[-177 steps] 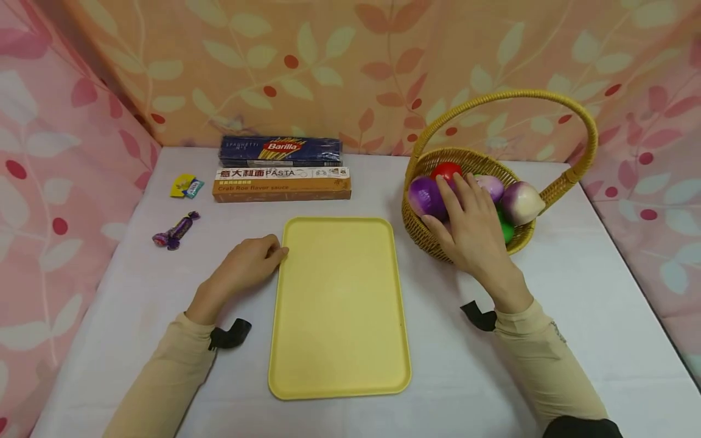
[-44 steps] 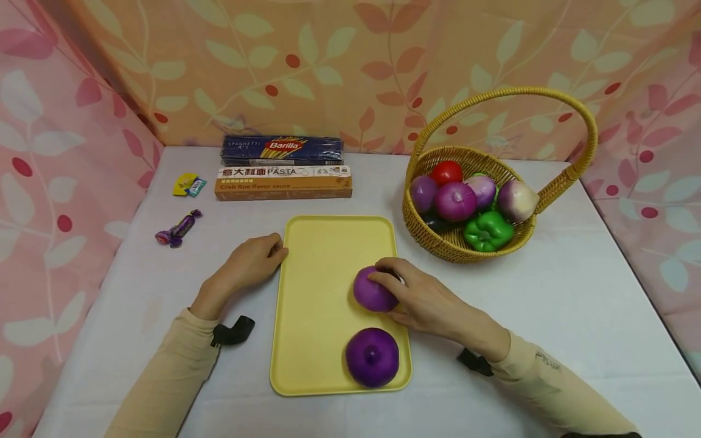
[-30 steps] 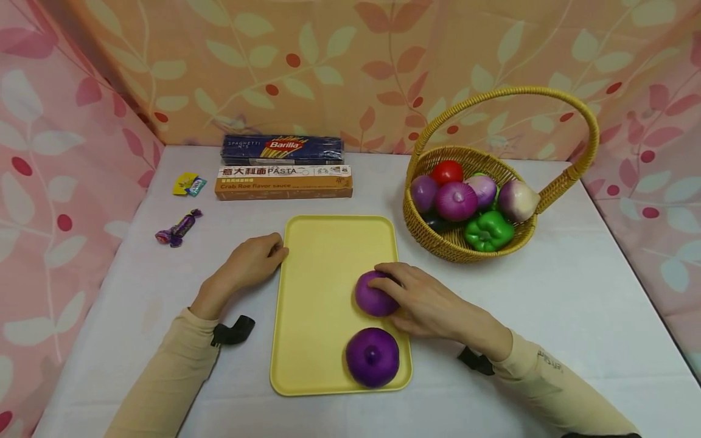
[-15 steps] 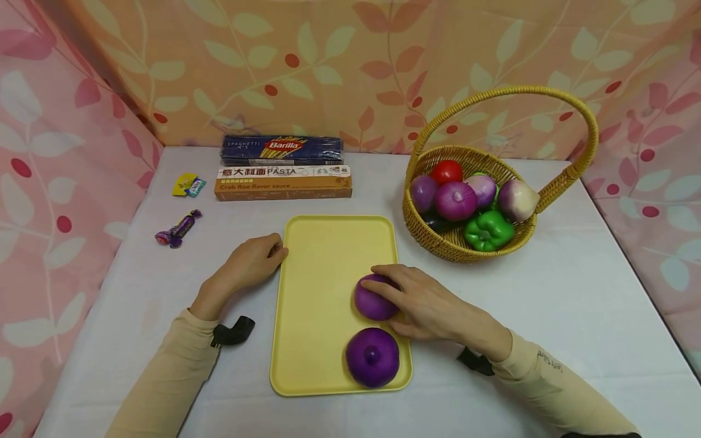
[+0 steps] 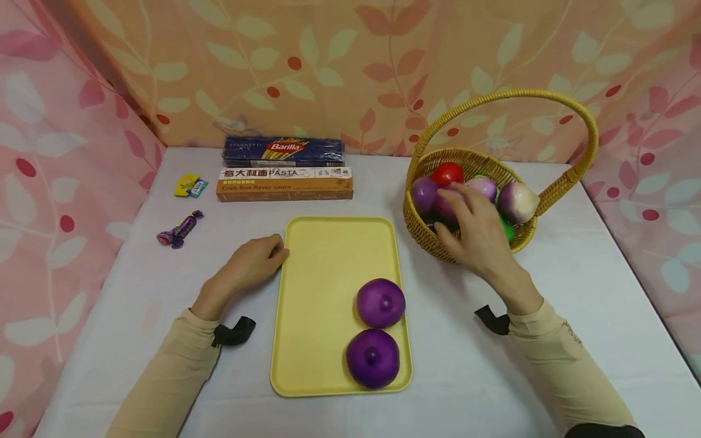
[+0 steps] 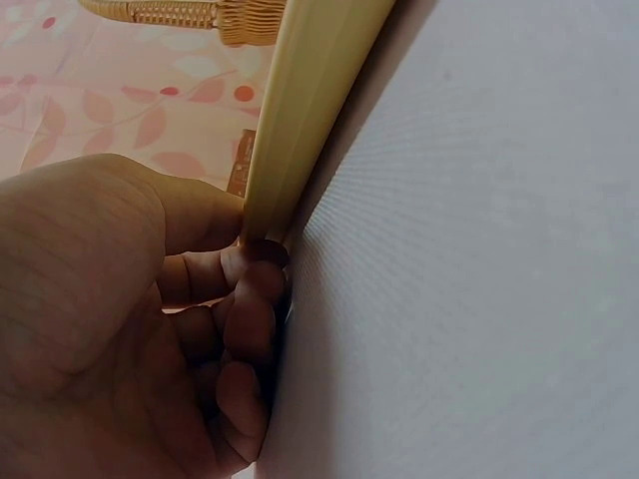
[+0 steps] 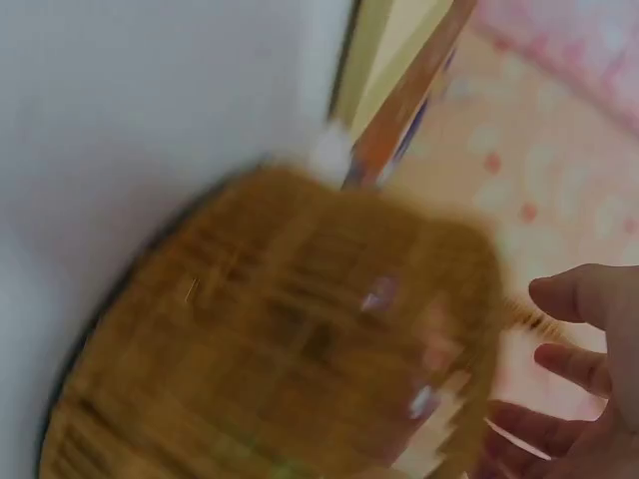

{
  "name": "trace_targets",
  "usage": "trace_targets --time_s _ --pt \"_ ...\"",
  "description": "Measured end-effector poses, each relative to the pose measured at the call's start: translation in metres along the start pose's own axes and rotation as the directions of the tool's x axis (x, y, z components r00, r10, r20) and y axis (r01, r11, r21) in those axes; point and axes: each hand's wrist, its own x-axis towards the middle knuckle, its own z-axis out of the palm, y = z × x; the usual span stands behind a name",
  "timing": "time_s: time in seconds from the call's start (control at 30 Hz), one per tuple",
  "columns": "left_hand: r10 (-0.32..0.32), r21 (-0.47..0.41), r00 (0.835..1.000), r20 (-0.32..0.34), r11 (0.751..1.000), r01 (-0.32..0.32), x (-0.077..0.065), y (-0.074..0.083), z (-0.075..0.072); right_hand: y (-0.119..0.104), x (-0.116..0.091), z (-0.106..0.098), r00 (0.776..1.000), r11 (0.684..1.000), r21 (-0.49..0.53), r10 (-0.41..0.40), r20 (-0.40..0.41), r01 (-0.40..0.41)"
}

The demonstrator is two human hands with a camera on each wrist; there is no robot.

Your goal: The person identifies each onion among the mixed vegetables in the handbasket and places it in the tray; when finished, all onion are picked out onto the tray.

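My left hand [image 5: 249, 263] pinches the left rim of a yellow tray [image 5: 323, 292]; in the left wrist view the thumb lies on the rim [image 6: 285, 120] and the other fingers curl at its underside. Two round purple onions, an upper one [image 5: 380, 303] and a darker lower one [image 5: 373, 359], sit close together at the tray's right side. Over the wicker basket [image 5: 418, 234] my right hand [image 5: 482, 237] reaches with spread fingers, fingertips right at a purple onion [image 5: 446, 204]. The right wrist view is blurred, with the fingers apart beside the basket wall [image 7: 250, 329].
The basket also holds a red tomato [image 5: 446, 174], a purple-and-white turnip [image 5: 517, 202] and a mostly hidden green pepper [image 5: 506, 230]. Its tall handle [image 5: 526, 94] arches above. Pasta boxes [image 5: 285, 184] stand at the back, wrapped candies [image 5: 183, 230] at the left.
My right hand has let go of the upper purple onion on the tray and moved up and right to the basket. Both onions came onto the tray since the earliest frame. My left hand stays put.
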Motion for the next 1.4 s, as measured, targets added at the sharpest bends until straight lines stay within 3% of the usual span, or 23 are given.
trace_targets --time_s 0.07,0.17,0.3,0.87,1.13,1.4 --pt "0.002 -0.002 1.000 0.004 1.000 -0.002 0.000 0.001 0.001 0.014 0.001 0.000 0.997 0.995 -0.057 0.078 -0.020 -0.079" --pt "0.000 0.002 1.000 0.011 1.000 0.000 -0.001 0.001 0.002 0.026 -0.001 0.001 0.985 0.978 -0.122 0.172 0.021 -0.169" --pt "-0.002 0.009 1.000 0.009 1.000 0.002 -0.002 0.001 0.001 0.031 -0.005 0.006 0.970 0.962 -0.176 0.226 0.093 -0.208" --pt "0.017 0.008 1.000 -0.004 1.000 -0.017 -0.001 0.001 0.000 0.035 -0.006 0.009 0.986 0.971 -0.180 0.164 0.038 -0.155" --pt "0.013 0.002 1.000 0.001 1.000 -0.013 -0.001 -0.001 0.000 0.037 -0.005 0.007 0.982 0.966 -0.214 0.168 0.087 -0.146" --pt "0.012 0.003 1.000 -0.003 1.000 -0.012 0.000 -0.002 0.001 0.030 -0.003 0.006 0.988 0.985 -0.076 0.156 0.007 -0.155"
